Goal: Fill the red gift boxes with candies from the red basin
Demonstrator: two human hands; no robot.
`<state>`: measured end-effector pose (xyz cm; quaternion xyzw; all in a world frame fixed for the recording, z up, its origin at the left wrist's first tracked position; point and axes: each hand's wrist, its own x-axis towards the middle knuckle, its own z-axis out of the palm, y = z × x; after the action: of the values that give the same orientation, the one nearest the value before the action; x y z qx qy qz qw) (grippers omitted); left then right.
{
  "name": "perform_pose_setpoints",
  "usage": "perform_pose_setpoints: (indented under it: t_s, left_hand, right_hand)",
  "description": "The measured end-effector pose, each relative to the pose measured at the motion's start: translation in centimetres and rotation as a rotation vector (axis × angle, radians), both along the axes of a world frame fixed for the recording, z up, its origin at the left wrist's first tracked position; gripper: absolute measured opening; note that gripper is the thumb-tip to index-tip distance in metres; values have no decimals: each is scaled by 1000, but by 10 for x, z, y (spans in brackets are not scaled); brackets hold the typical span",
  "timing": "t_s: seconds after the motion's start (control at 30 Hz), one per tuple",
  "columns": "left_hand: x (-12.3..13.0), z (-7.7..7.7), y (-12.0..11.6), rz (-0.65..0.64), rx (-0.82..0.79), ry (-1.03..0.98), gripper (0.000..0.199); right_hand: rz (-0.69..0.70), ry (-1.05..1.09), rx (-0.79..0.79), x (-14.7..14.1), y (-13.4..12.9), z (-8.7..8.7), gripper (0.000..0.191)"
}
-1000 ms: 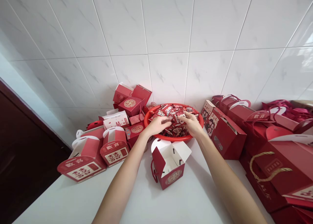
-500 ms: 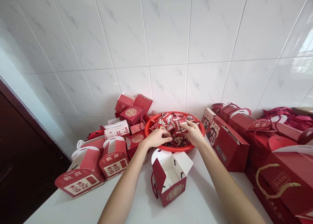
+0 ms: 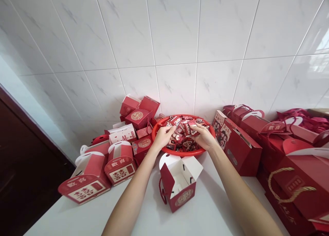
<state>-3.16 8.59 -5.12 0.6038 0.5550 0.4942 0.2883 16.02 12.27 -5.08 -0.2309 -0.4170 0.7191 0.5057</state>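
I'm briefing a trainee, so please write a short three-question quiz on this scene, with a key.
1. The left hand and right hand are both at: A) the white tiled wall; B) the rounded red plastic basin of small red printed packets; C) the dark brown panel.

2. True or false: the small cube-shaped red cardboard box in front of the basin is closed.

3. Fill in: the large red cardboard box with a twisted gold rope handle stands on the person's ____ side.

Key: 1. B. 2. False; its white-lined top stands open. 3. Right.
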Motion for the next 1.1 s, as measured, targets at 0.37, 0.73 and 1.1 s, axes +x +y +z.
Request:
perform_pose_setpoints:
  t_s: [0.37, 0.73, 1.1]
  left_hand:
    - [10, 4, 0, -8, -56, -317, 34]
    - [11, -3, 1, 198, -48, 413, 32]
    - [12, -10, 0, 154, -31, 609, 57]
  right_hand:
    - [-31, 81, -84, 1, 6, -2, 29]
    - [-48, 122, -47, 0, 12, -9, 29]
    - [-81, 59, -14, 1, 6, -5, 28]
